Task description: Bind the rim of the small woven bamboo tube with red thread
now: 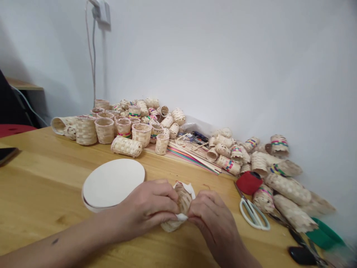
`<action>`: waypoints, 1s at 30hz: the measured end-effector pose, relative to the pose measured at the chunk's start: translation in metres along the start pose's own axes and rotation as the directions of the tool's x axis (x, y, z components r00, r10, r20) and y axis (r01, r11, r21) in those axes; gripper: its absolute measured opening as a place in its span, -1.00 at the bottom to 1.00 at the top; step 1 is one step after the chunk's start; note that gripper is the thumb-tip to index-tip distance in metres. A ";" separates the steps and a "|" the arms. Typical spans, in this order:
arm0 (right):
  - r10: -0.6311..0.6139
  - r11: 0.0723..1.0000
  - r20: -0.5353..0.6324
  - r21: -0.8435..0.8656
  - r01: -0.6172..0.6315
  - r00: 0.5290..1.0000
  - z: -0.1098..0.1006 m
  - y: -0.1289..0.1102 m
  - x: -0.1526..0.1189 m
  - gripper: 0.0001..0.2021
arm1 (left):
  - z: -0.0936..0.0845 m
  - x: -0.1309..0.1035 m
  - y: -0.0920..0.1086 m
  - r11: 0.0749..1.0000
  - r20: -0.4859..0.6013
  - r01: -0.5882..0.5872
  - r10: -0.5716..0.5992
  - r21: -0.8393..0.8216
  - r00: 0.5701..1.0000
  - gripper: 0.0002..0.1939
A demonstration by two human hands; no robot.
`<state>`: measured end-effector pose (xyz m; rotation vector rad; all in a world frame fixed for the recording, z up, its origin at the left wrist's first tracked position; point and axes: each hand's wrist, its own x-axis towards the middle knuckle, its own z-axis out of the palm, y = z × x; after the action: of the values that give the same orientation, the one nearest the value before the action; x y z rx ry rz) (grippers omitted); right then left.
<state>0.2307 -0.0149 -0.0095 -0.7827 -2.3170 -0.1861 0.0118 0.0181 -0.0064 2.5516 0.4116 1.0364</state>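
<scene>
A small woven basket [184, 199] lies tilted on the table in front of me, its mouth toward me. Thin white material [189, 189], cloth or paper, is folded over its rim, and a bit of red thread shows at the top. With fingers closed, my left hand [156, 203] pinches the rim and the white material from the left. On the opposite side my right hand [210, 214] is closed on the same rim, thumb and fingers together. My fingers hide parts of the basket's sides. Just left of it are stacked white oval pieces [114, 182].
Finished-looking woven baskets [104, 130] crowd the back left. Coloured strips [195, 156] lie mid-table by the wall. More woven tubes [290, 190] pile up at right, near white-handled scissors [253, 214], a red spool-like object [249, 182] and a green container [325, 232]. A phone-like object [7, 154] sits far left.
</scene>
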 end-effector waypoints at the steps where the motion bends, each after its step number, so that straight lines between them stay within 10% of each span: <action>1: -0.006 1.000 0.002 -0.004 0.006 1.000 0.000 -0.001 0.000 -0.71 | 0.000 0.000 0.001 1.000 -0.008 0.007 -0.007 -0.011 1.000 -0.87; 13: 0.007 0.999 -0.016 0.053 -0.006 1.000 0.001 -0.005 -0.002 -0.80 | 0.008 -0.004 0.001 0.978 -0.080 0.207 -0.207 -0.013 0.975 -0.91; 30: 0.041 0.999 0.013 -0.020 -0.040 0.999 0.015 -0.007 -0.004 -0.79 | 0.007 0.002 0.007 0.992 -0.051 0.120 -0.121 -0.028 0.991 -0.87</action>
<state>0.2213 -0.0175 -0.0228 -0.8423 -2.3134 -0.1861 0.0190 0.0110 -0.0065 2.4486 0.5560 1.0590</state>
